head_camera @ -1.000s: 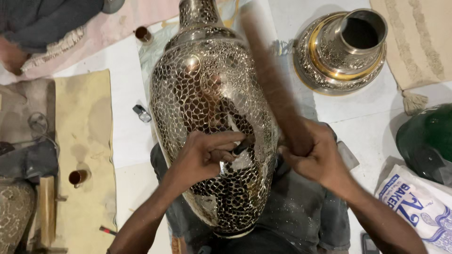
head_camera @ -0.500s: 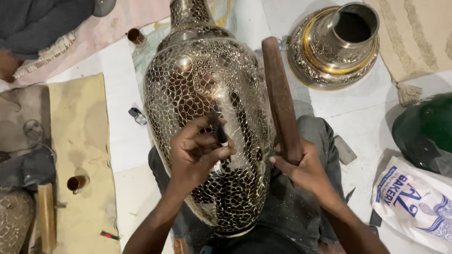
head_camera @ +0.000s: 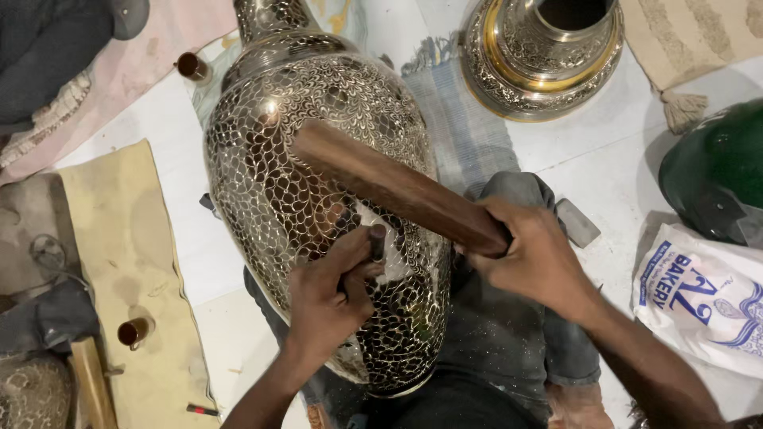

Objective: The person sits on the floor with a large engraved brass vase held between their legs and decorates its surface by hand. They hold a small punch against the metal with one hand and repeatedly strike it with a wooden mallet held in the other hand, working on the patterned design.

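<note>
Two hands work on the engraved metal vase (head_camera: 318, 206) lying across the lap: left hand (head_camera: 330, 298) fingers closed around a small chisel (head_camera: 376, 241), right hand (head_camera: 536, 258) gripping the wooden mallet (head_camera: 397, 187) at its near end. Vase looks heavy, stiff and slippery; I think it is best held at the neck.

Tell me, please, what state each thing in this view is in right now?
Large engraved vase: lying on its side across the lap.
Left hand: closed on a small chisel set against the vase.
Right hand: gripping a wooden stick, slanted over the vase.
Second metal vessel: upright on the floor, mouth open.
White printed bag: lying flat.
</note>
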